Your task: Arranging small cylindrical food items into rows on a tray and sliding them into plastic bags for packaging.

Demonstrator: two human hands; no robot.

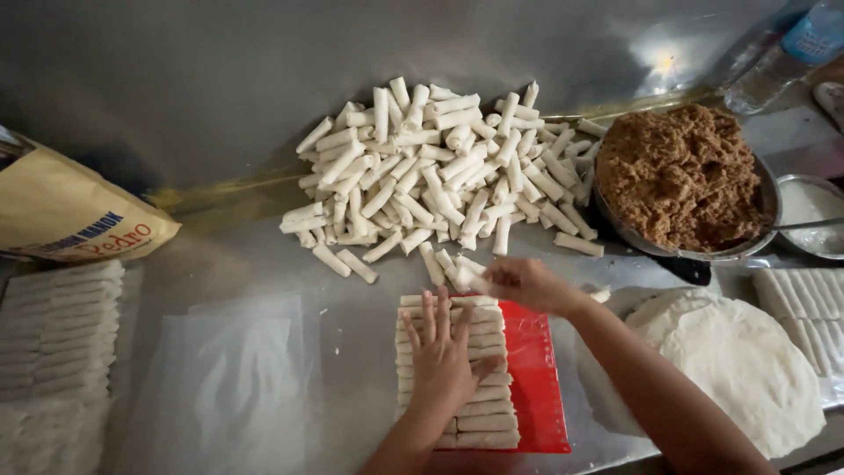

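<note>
Steel table (352,352), yellow bag (61,215) far left, left hand (444,356) flat on rolls (470,413)

Pale cream rolls (440,171) lie heaped on a dull grey metal table (220,79). More cream rolls form a striped row (457,369) on a bright red board (538,387). Brown filling (681,171) fills a silver bowl (770,198). The wrappers (738,361) are off-white. The bag (70,215) is tan yellow.

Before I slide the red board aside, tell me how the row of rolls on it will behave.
The rolls look soft and pale, so they probably dent if squeezed. Being round and lying side by side on the red board, they may roll apart once the left hand lifts. Each looks small and likely light, like the one in the right hand.
</note>
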